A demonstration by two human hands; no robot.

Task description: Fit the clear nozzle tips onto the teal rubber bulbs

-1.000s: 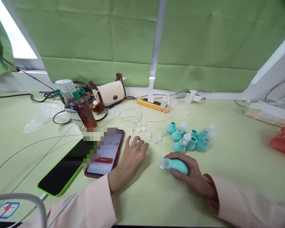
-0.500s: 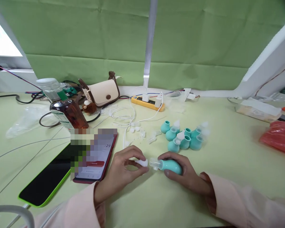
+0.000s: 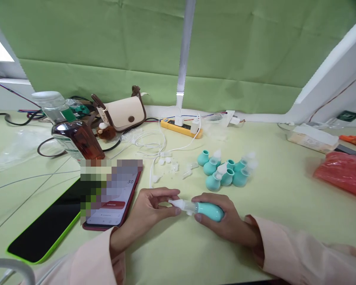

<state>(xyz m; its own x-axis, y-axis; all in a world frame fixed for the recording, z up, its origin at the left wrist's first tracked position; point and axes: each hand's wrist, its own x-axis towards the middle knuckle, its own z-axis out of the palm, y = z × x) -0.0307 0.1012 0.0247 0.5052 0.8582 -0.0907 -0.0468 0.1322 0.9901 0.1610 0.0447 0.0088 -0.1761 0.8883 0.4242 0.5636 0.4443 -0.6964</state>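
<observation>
In the head view, my right hand [image 3: 225, 217] is wrapped around the teal bulb [image 3: 210, 211] of a small nasal aspirator, which lies on its side just above the table. A clear connector [image 3: 191, 207] sticks out of the bulb's neck to the left. At its far end sits a white cone-shaped nozzle tip [image 3: 178, 204], touching the connector. My left hand [image 3: 154, 208] has thumb and fingers closed around this tip, its narrow end showing between them. Beyond my right hand stand several teal bulbs [image 3: 213, 183], some fitted with clear connectors and white tips.
Loose clear connectors [image 3: 190, 170] and small white parts [image 3: 161, 161] lie behind my hands. Two phones, one green-edged [image 3: 47, 225], are at left. Farther back are a bottle [image 3: 77, 138], a handbag [image 3: 123, 113] and a yellow power strip [image 3: 180, 128]; a red plastic bag [image 3: 342, 172] lies at right.
The white nozzle tip, apart from the clear connector before, now meets its end. My left fingers have shifted toward the narrow end of the tip. The view has turned slightly right.
</observation>
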